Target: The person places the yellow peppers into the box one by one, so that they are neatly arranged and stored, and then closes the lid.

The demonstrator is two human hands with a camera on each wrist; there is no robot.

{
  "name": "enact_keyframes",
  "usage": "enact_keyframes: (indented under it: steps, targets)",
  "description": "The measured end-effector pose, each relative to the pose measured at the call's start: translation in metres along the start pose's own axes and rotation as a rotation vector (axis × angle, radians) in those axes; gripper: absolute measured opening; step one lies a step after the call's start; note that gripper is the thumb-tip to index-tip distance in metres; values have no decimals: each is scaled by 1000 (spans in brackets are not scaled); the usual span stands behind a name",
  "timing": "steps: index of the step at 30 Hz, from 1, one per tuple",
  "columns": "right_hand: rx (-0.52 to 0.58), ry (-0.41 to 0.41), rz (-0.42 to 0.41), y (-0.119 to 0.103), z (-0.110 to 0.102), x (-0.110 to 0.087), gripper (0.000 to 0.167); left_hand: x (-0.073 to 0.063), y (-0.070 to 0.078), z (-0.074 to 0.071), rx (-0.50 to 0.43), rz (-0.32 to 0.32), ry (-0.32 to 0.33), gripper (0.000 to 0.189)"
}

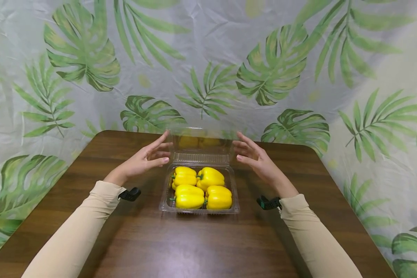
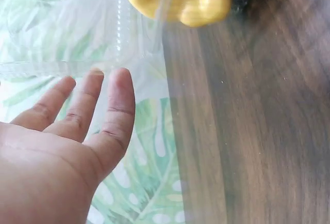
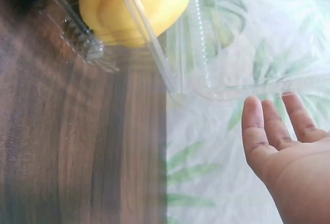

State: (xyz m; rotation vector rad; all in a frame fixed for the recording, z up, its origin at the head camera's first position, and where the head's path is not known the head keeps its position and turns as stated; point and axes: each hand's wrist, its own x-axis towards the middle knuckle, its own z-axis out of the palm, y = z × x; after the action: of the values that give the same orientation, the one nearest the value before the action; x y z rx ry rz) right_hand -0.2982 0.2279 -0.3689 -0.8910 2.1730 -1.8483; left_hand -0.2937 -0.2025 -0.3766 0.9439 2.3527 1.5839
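A clear plastic clamshell container point(image 1: 164, 193) stands on the table with its lid point(image 1: 199, 143) raised at the back. Several yellow bell peppers point(image 1: 210, 177) with green stems fill its base. My left hand point(image 1: 142, 159) is at the left side of the lid, fingers extended and thumb apart. Opposite it, at the lid's right side, my right hand point(image 1: 260, 160) has its fingers extended too. In the wrist views the fingertips of the left hand point(image 2: 56, 157) and the right hand point(image 3: 296, 162) come close to the lid's edge; whether they touch it cannot be told.
The brown wooden table point(image 1: 201, 247) has rounded far corners. Behind it hangs a pale curtain point(image 1: 215, 46) printed with green leaves. A black band point(image 1: 130, 194) is on the left wrist, and another black band point(image 1: 268, 202) on the right.
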Motion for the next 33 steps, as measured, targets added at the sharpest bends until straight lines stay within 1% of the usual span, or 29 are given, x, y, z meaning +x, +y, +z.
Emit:
enact_keyframes:
  steps: [5,8,12,15,17,21,25,29,33]
  targets:
    - [-37,6,-3,-10,1,-11,72,-7,9,4,59,3,21,83]
    - [-71,-1,-3,-16,2,-19,71,-12,14,7,69,11,29,77]
    - [-121,-18,-3,-22,4,-30,69,-22,21,12,76,13,29,67]
    - [-169,-34,-23,-23,6,-39,68,-30,26,17,87,12,28,62]
    - [-191,-45,-37,-24,7,-45,68,-35,28,21,99,26,27,60]
    - [-238,-50,-83,-23,11,-57,66,-46,30,29,116,23,30,60]
    - [-239,-40,-97,-20,16,-64,64,-54,29,36,157,6,45,62]
    - [-230,-29,-94,-15,20,-69,65,-58,26,43,196,-5,66,61]
    - [-253,-20,-91,-9,23,-74,67,-60,21,49,187,-13,77,60]
